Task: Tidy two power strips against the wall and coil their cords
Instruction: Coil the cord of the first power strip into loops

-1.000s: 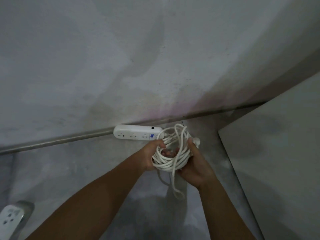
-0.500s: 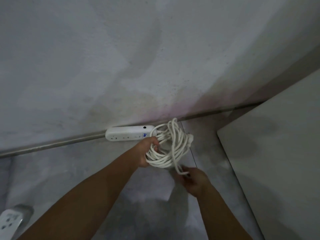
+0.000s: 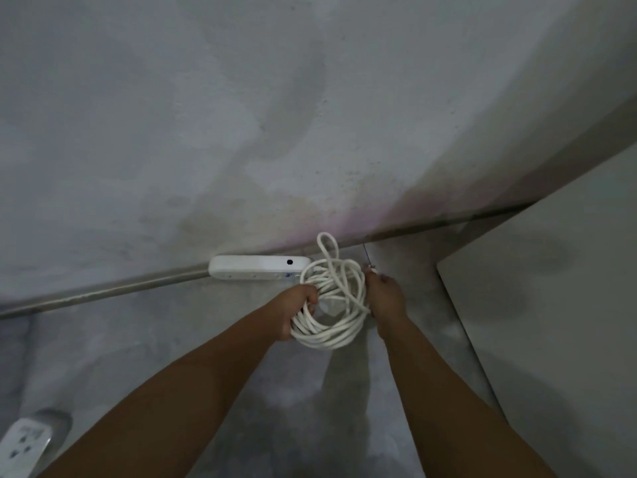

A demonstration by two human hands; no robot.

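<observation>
One strip (image 3: pixel 21 443) cropped bottom-left; cord coil (image 3: pixel 325 339) hides right hand (image 3: pixel 385 298) fingers, probably gripping.

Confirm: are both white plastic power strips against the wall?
No: the far white plastic power strip lies along the grey wall, but the near power strip sits out on the floor at lower left.

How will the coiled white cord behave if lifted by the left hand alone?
Probably floppy: the coiled white cord sags below the left hand, and one loop sticks up loose. It would likely spread unless the right hand steadies it. It seems light: fingers alone carry it.
</observation>
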